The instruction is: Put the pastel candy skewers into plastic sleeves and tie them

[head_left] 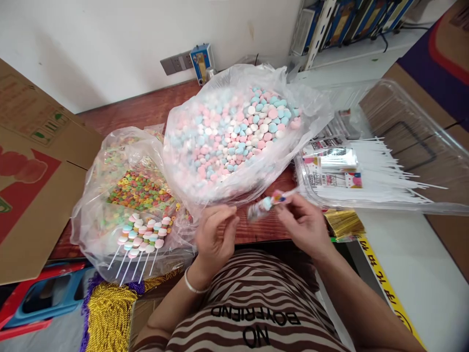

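My right hand pinches one end of a wrapped candy skewer, blurred by motion, with pastel pieces inside a clear wrapper. Left of it, apart from the skewer, my left hand is closed with thumb and forefinger close together; anything in that pinch is too small to make out. Several finished candy skewers on white sticks lie at the left, on the clear bag of colourful ring candies. Behind my hands, a big open plastic bag holds pink, white and blue candies.
At right, a clear plastic tray holds white sticks and printed wrappers. Gold twist ties lie below it. Cardboard boxes flank the wooden table. A blue device stands by the wall.
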`<act>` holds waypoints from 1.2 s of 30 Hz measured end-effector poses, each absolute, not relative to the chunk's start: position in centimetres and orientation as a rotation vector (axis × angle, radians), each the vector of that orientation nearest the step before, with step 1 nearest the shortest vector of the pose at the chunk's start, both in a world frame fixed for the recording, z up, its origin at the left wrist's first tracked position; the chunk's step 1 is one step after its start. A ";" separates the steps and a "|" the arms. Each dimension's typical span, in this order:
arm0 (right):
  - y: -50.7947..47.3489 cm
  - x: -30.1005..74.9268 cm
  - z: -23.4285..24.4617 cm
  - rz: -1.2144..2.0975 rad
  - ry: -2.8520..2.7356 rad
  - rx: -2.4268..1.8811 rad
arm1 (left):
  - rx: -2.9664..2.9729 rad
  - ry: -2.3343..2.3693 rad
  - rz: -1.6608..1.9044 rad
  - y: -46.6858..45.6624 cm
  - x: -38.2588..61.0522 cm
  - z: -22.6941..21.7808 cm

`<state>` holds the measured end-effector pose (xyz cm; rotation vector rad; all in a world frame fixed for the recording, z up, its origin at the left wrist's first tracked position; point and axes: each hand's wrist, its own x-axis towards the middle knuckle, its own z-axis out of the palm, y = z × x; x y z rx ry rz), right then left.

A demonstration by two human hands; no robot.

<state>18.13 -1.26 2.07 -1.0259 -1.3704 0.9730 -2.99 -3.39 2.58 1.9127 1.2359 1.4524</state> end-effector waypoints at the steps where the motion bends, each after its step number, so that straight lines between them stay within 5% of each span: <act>1: -1.4 18.4 2.8 0.772 -1.409 -1.049 | 1.730 1.155 1.240 -4.0 -2.7 2.9; 4: -2.6 18.3 4.4 0.427 -1.708 -0.970 | 1.130 0.817 0.691 -4.4 -1.6 3.4; 8: -3.9 16.5 3.1 0.497 -2.099 -0.714 | 0.696 0.672 1.076 -2.8 -1.8 3.8; 10: -3.6 16.0 1.9 0.713 -2.075 -0.765 | 0.814 0.571 1.068 -2.4 -2.6 4.3; 15: -2.5 16.5 2.3 1.145 -1.788 -0.892 | 1.756 0.574 0.374 -2.3 -2.9 3.6; 20: -3.3 15.2 2.0 1.662 -1.675 -0.884 | 2.403 1.383 1.155 -0.8 -2.4 0.7; 24: -3.1 13.8 -0.5 1.945 -1.273 -0.997 | 2.431 1.247 1.424 -0.8 -3.0 0.9; 31: -2.5 10.5 0.5 1.575 -1.661 -0.797 | 1.305 0.826 0.914 -4.7 -7.8 2.1; 36: -4.9 3.5 -1.3 1.304 -2.113 -0.315 | 1.002 1.003 0.931 -10.7 -14.3 2.3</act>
